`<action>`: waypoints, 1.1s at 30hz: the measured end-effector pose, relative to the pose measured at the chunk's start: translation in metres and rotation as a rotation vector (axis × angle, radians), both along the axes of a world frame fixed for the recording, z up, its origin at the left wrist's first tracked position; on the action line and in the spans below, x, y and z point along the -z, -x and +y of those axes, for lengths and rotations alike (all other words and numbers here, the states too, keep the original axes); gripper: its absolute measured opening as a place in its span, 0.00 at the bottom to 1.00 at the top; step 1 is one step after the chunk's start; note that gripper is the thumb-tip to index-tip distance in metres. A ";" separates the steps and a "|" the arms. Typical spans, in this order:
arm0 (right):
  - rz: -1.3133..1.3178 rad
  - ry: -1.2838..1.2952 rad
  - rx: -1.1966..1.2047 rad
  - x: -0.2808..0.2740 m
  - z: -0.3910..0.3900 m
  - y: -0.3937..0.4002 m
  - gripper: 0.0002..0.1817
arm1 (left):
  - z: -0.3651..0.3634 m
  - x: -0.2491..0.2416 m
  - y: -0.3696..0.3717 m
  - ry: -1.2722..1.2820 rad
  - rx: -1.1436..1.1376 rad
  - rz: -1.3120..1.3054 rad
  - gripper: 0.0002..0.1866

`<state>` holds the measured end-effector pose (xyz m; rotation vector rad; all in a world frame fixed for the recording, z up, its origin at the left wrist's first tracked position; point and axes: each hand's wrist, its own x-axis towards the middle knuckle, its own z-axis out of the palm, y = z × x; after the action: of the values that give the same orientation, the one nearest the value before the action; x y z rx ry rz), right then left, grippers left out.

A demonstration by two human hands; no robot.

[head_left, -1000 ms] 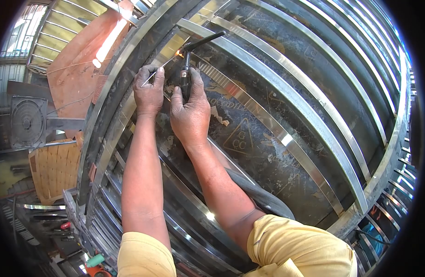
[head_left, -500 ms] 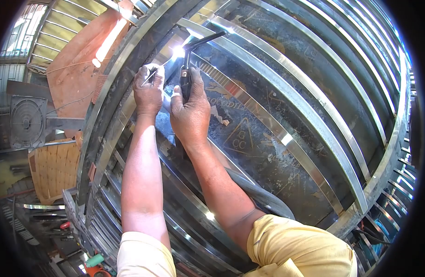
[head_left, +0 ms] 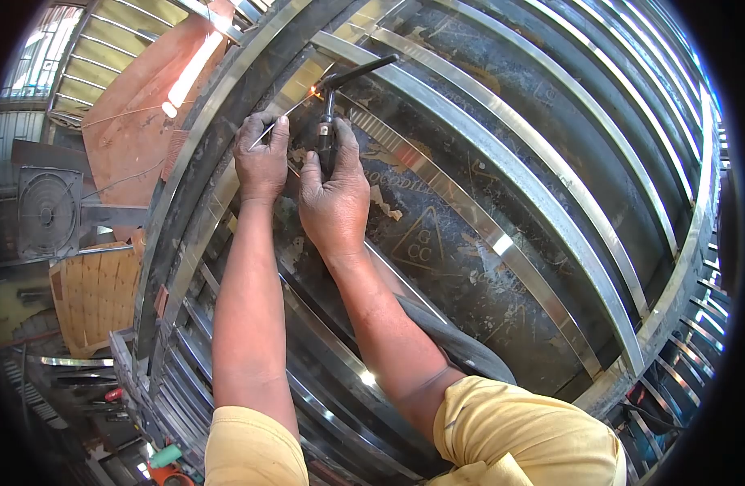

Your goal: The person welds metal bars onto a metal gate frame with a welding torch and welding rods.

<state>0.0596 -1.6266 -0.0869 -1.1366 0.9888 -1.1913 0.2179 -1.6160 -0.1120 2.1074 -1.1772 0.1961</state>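
A dark welding torch (head_left: 327, 121) is in my right hand (head_left: 334, 188), its handle upright between thumb and fingers. Its head ends in a dark rod-like piece that slants up to the right. My left hand (head_left: 262, 162) pinches a thin metal rod (head_left: 294, 111), which runs up to the right towards the torch head. At the rod's upper end glows a small orange spot, against the metal frame. Beneath both hands lies a dark marked sheet (head_left: 421, 243), crossed by shiny metal bars (head_left: 502, 243).
A dark hose (head_left: 461, 348) runs beside my right forearm. Curved frame rails (head_left: 186, 178) pass left of my hands. Farther left are a reddish panel (head_left: 134, 113), a round fan-like grille (head_left: 48, 212) and a wooden panel (head_left: 97, 300). A green bottle-like object (head_left: 165, 456) is at the lower left.
The bright white arc at the torch tip has gone out, leaving a small orange glow. The glare on my left hand and forearm has faded. Both hands have hardly moved.
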 end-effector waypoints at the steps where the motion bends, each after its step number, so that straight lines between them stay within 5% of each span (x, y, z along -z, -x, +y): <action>1: 0.004 -0.009 -0.010 0.000 0.000 0.000 0.29 | -0.001 -0.001 0.002 0.011 -0.008 0.030 0.08; 22: 0.034 -0.064 -0.038 0.000 -0.002 -0.001 0.30 | 0.000 0.003 -0.003 0.033 0.020 0.091 0.07; 33: 0.016 -0.017 -0.003 0.004 0.001 -0.004 0.30 | 0.001 0.002 -0.005 -0.033 0.016 -0.081 0.09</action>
<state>0.0639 -1.6261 -0.0908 -1.1359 1.0073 -1.1711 0.2233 -1.6147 -0.1144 2.1353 -1.2521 0.2579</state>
